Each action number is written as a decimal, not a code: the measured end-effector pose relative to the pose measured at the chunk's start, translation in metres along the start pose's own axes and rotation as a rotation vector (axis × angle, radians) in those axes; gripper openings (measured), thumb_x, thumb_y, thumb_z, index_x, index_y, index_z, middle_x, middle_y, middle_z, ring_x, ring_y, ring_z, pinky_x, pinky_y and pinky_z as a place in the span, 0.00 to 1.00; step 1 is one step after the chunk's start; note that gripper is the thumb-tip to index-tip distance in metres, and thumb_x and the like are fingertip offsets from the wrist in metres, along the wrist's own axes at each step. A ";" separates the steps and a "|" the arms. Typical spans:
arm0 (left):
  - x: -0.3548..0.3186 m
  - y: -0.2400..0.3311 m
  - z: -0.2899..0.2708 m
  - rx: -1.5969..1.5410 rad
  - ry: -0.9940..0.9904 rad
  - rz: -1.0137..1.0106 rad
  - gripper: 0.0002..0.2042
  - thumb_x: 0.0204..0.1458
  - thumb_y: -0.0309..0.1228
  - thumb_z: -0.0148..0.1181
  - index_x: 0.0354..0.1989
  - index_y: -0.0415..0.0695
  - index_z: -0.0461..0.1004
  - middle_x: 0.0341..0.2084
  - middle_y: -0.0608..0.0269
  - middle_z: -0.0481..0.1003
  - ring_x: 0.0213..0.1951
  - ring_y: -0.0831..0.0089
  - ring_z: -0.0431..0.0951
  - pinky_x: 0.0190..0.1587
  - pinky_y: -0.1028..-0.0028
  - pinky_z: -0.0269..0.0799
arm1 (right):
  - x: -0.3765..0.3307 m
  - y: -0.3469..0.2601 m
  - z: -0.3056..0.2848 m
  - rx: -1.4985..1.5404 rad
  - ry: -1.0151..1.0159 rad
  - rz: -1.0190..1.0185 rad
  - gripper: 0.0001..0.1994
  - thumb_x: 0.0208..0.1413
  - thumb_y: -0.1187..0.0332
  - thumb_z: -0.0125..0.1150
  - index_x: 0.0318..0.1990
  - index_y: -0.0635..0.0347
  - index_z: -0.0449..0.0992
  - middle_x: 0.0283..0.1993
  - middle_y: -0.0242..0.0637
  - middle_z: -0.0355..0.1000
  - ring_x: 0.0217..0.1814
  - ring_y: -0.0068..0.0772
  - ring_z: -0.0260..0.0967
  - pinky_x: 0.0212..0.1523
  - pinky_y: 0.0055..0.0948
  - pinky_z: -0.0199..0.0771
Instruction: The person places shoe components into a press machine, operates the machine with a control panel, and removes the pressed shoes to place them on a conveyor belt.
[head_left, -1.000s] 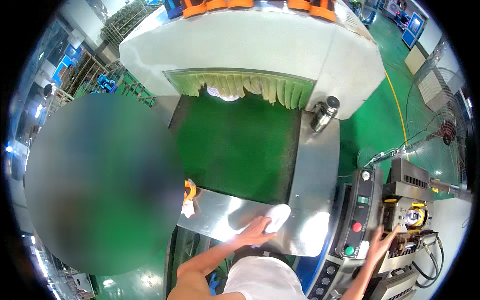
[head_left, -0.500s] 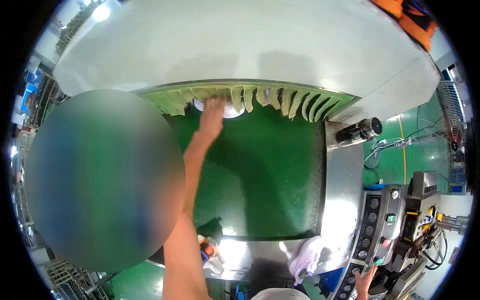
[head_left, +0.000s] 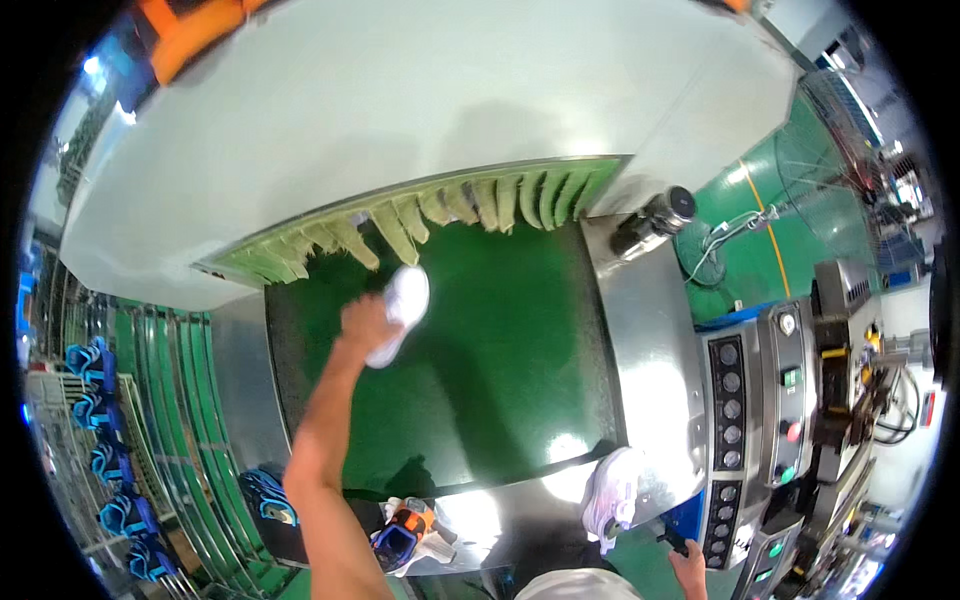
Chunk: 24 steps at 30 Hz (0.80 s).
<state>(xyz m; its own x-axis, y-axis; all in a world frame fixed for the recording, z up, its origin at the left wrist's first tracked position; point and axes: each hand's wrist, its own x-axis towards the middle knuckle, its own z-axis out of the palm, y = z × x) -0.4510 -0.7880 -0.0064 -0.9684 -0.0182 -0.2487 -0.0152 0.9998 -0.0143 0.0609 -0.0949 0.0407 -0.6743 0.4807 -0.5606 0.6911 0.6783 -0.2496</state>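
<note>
My left hand (head_left: 368,322) grips a white shoe sole (head_left: 408,298) above the green conveyor belt (head_left: 500,370), just in front of the hanging green strip curtain (head_left: 400,225). The sole points toward the curtain, slightly tilted. At the lower right, my right hand (head_left: 690,572) has its fingers curled beside a dark, slim object (head_left: 668,537); I cannot make out what it is. A pale lavender-white shoe upper (head_left: 612,492) lies on the metal ledge near that hand. Further left on the ledge sits an orange, blue and white shoe (head_left: 408,535).
A large pale machine hood (head_left: 400,90) spans the far side. A dark bottle (head_left: 655,222) stands on the right metal edge. Control panels with knobs (head_left: 732,405) and a fan (head_left: 830,150) are at right. Racks (head_left: 180,400) with blue shoes (head_left: 100,460) stand at left.
My left hand has drawn back from the strip curtain with the white sole, now over the belt. My right hand has left the control panel and moved lower left. The view has turned.
</note>
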 end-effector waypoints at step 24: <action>-0.429 0.670 -0.169 -1.180 -0.697 1.402 0.28 0.50 0.17 0.60 0.63 0.35 0.64 0.60 0.53 0.66 0.60 0.66 0.68 0.61 0.67 0.66 | -0.122 0.090 -0.115 2.006 0.048 -0.694 0.33 0.49 0.61 0.67 0.61 0.70 0.66 0.56 0.39 0.72 0.57 0.32 0.71 0.57 0.33 0.72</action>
<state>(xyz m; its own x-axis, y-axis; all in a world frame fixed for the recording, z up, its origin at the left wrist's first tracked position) -0.0879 -0.1087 0.2543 -0.1966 0.9570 0.2134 0.1322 -0.1897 0.9729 0.1753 -0.0283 0.1769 -0.8611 0.5079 -0.0207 -0.3653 -0.6467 -0.6695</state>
